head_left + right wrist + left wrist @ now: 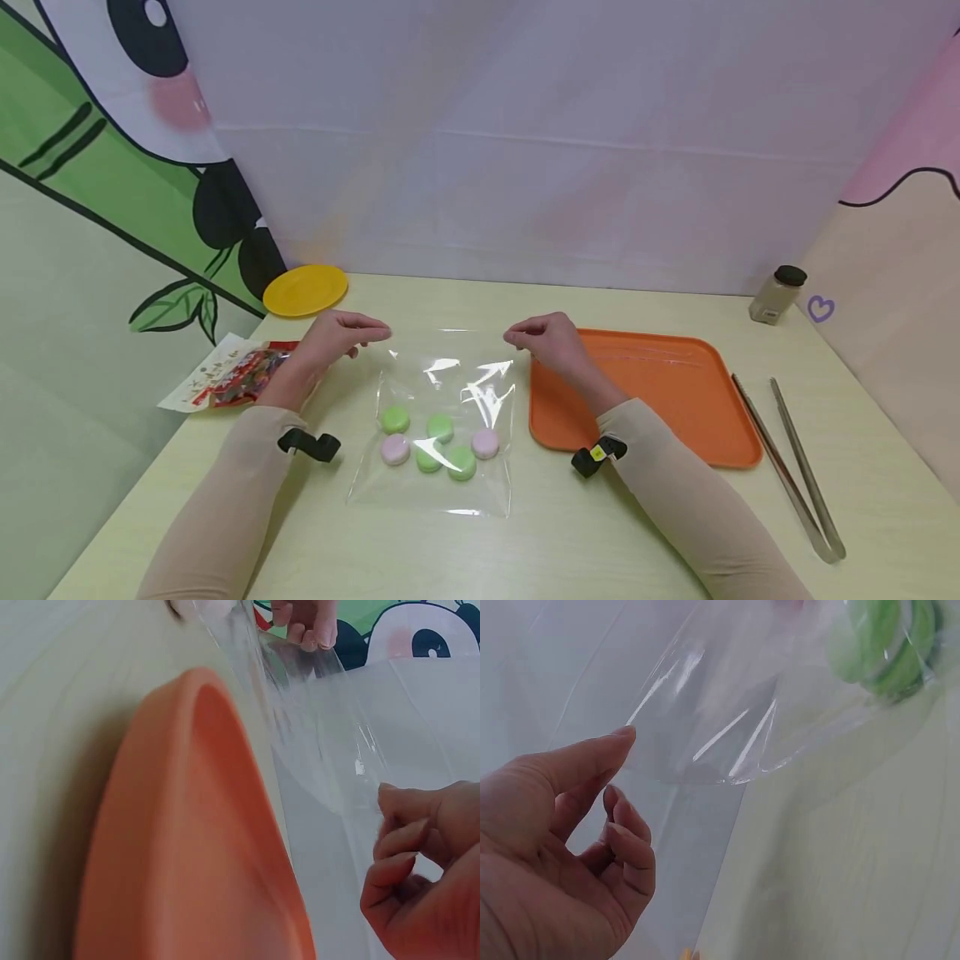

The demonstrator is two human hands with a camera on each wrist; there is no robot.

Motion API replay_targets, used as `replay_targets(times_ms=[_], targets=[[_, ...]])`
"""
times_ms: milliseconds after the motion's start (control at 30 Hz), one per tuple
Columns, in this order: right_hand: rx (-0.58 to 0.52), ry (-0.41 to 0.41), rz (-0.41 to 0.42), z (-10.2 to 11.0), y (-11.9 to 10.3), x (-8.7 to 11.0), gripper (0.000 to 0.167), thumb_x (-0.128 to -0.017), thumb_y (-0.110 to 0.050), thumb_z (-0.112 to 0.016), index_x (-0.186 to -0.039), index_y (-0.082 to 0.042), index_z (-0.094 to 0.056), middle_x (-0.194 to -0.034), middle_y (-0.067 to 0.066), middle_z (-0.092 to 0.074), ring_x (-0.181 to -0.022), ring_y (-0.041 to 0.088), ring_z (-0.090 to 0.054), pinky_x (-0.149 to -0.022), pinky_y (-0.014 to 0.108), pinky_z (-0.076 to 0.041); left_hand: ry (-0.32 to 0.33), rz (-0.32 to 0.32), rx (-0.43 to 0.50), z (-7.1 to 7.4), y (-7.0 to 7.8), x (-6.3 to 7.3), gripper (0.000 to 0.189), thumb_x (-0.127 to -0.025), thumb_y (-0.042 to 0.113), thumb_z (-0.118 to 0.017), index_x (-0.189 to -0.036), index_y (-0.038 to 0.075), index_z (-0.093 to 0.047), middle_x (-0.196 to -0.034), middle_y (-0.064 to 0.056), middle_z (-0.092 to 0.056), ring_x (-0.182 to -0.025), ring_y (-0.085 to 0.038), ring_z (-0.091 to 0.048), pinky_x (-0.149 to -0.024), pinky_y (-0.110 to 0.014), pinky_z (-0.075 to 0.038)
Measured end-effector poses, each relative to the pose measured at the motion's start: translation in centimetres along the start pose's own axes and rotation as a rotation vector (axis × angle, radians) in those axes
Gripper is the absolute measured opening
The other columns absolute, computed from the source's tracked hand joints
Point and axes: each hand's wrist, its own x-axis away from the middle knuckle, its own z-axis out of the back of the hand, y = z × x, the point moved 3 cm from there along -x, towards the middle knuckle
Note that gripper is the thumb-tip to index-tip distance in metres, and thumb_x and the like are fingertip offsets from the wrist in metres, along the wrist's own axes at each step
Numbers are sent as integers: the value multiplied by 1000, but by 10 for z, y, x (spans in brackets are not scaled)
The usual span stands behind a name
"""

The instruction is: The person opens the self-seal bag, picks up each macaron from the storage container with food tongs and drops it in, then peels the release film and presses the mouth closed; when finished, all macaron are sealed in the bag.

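A clear plastic bag (450, 375) is stretched between both hands above the table, its lower part toward the person. Several round green macarons (461, 463) and two pale purple ones (395, 450) lie in its lower half. My left hand (339, 340) pinches the bag's upper left corner between thumb and forefinger; the left wrist view shows this left hand (577, 840) with the other fingers curled. At the upper right corner, my right hand (553, 343) pinches the film; in the right wrist view the right hand (427, 862) holds the bag's edge at its fingertips.
An orange tray (645, 400) lies under and beside the right forearm. Metal tongs (802, 475) rest to its right. A dark-lidded jar (777, 295) stands at the back right. Behind the left hand are a yellow plate (305, 290) and a red and white food packet (232, 375).
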Motion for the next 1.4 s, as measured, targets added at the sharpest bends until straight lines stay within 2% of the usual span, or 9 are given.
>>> replay_targets(times_ms=[133, 233, 333, 500, 700, 933, 1133, 1233, 1400], targets=[[92, 7, 29, -1, 0, 0, 20, -90, -29, -77, -104, -14, -80, -100, 0, -72, -92, 22, -57, -71, 30, -49, -16, -40, 7, -2, -1, -1, 46, -91, 38, -75, -121, 4, -69, -118, -7, -71, -117, -35, -54, -96, -39, -45], [101, -19, 55, -2, 1, 0, 17, -91, -25, -76, -102, -12, -80, -96, 0, -74, -92, 22, -60, -73, 31, -50, -44, -90, 18, -4, -2, -4, 41, -95, 30, -72, -122, 0, -66, -115, -9, -72, -111, -29, -63, -97, -35, -49], [80, -37, 84, -2, 0, 0, 14, -92, -19, -75, -100, -9, -80, -89, 2, -75, -93, 20, -65, -77, 31, -51, -55, -116, 29, -6, -4, -6, 38, -97, 26, -69, -121, -3, -63, -108, -11, -74, -100, -23, -70, -89, -28, -53], [70, -57, 104, -2, 0, 0, 13, -94, -15, -73, -100, -5, -78, -86, 3, -75, -94, 21, -67, -78, 32, -48, -58, -112, 22, -7, -7, -10, 35, -99, 22, -66, -122, -4, -62, -105, -14, -74, -89, -19, -72, -82, -24, -56], [54, -61, 111, 1, 0, -2, 19, -97, -12, -68, -108, 3, -73, -90, 7, -75, -98, 31, -67, -81, 33, -50, -36, -138, 28, -9, -3, -9, 34, -99, 20, -66, -122, -5, -62, -106, -15, -74, -89, -21, -72, -82, -26, -56], [68, -60, 104, 4, 1, -5, 21, -98, -10, -66, -111, 6, -71, -92, 8, -74, -98, 30, -67, -81, 32, -51, -37, -124, 22, -10, 0, -9, 38, -97, 19, -69, -126, -4, -62, -107, -13, -74, -93, -22, -72, -92, -34, -54], [81, -56, 88, 8, 0, -5, 21, -96, -8, -67, -111, 6, -73, -94, 9, -74, -96, 29, -68, -83, 33, -53, -41, -129, 9, -11, 2, -8, 44, -95, 21, -71, -131, -2, -60, -108, -13, -74, -96, -23, -72, -96, -34, -52], [91, -59, 83, 8, 1, -5, 21, -96, -10, -68, -111, 4, -73, -96, 9, -74, -96, 29, -67, -83, 34, -53, -30, -134, 28, -11, 3, -7, 41, -95, 21, -71, -127, 0, -57, -108, -13, -74, -95, -22, -72, -95, -34, -52], [66, -54, 54, 9, 3, -5, 23, -96, -11, -68, -112, 5, -67, -99, 11, -73, -98, 29, -66, -83, 34, -51, -7, -170, 137, -15, 2, -7, 24, -95, 14, -71, -106, 3, -52, -105, -10, -75, -90, -20, -73, -87, -27, -55]])
